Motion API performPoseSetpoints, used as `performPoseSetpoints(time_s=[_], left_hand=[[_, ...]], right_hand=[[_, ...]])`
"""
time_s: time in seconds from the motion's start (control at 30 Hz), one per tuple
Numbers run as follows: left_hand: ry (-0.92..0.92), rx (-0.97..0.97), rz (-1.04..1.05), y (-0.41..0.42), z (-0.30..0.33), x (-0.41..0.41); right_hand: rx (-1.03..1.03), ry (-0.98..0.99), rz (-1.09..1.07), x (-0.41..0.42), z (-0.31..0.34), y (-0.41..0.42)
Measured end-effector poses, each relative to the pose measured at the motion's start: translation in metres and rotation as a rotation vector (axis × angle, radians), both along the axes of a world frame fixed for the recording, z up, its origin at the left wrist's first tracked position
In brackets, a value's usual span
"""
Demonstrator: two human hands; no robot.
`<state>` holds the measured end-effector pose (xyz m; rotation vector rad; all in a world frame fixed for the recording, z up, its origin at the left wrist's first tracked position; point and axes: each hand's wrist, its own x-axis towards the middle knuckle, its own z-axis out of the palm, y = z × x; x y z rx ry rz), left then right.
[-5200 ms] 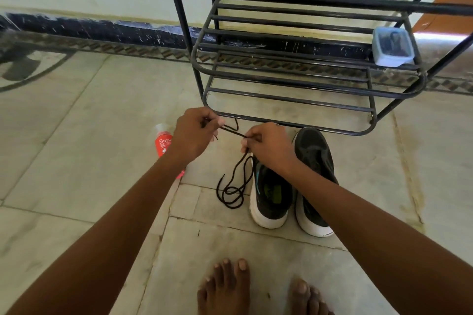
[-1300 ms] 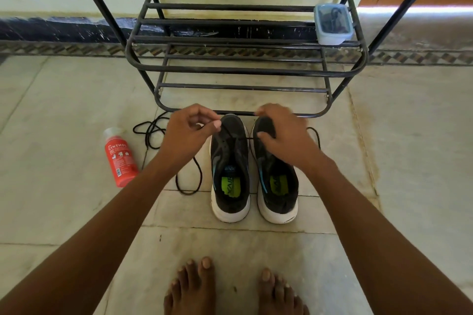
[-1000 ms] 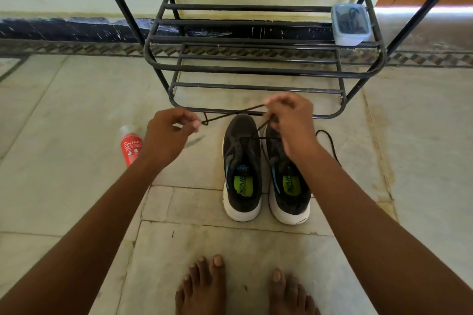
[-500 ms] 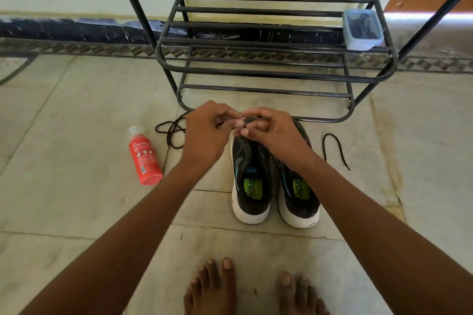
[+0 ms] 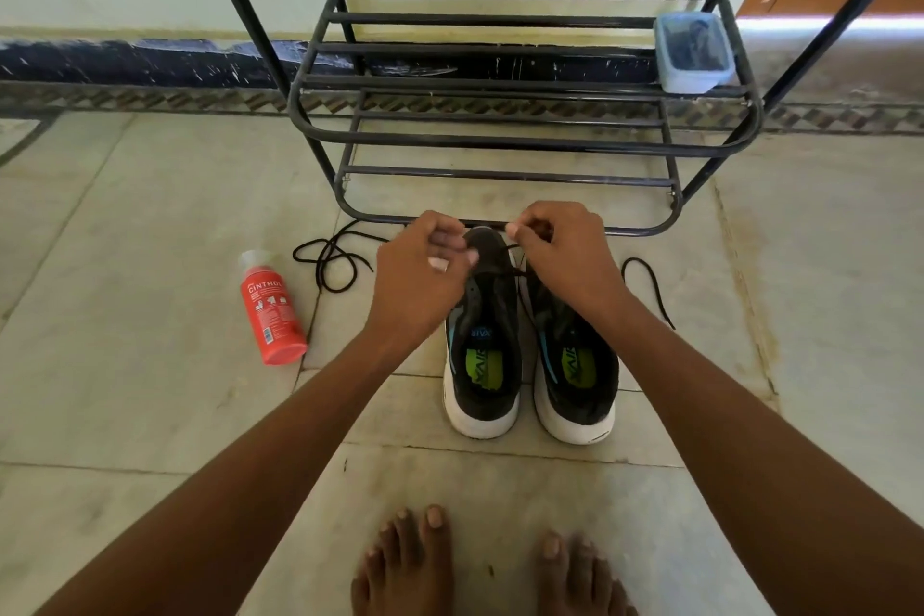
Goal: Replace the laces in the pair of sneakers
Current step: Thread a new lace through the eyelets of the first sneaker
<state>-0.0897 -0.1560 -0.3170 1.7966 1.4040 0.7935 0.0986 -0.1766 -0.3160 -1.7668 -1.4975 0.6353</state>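
Observation:
Two black sneakers with white soles stand side by side on the floor, heels toward me: the left sneaker (image 5: 482, 355) and the right sneaker (image 5: 575, 365). My left hand (image 5: 422, 273) hovers with curled fingers over the left sneaker's toe end. My right hand (image 5: 562, 255) pinches a black lace (image 5: 515, 265) that crosses the front eyelets of the left sneaker. One end of the lace lies coiled on the floor at the left (image 5: 330, 260); the other end trails to the right (image 5: 650, 285). Whether my left hand holds the lace is hidden by its fingers.
A black metal shoe rack (image 5: 500, 135) stands right behind the sneakers, with a clear lidded box (image 5: 692, 53) on its middle shelf. A red bottle (image 5: 270, 310) lies on the floor to the left. My bare feet (image 5: 480, 560) are at the bottom.
My hands, together over the toes half a second ago, have drawn slightly apart. The lace ends lie on the floor on both sides as before.

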Motion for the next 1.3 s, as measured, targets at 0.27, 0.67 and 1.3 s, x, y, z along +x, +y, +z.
performPoseSetpoints(time_s=[0.27, 0.67, 1.3], left_hand=[[0.406, -0.157, -0.092, -0.009, -0.035, 0.01], [0.161, -0.229, 0.146, -0.005, -0.044, 0.005], [0.104, -0.176, 0.077, -0.005, -0.06, -0.005]], right_hand=[[-0.238, 0.149, -0.028, -0.008, -0.018, 0.0], [-0.369, -0.179, 0.08, -0.027, -0.037, 0.008], [-0.415, -0.282, -0.009, -0.059, -0.047, 0.009]])
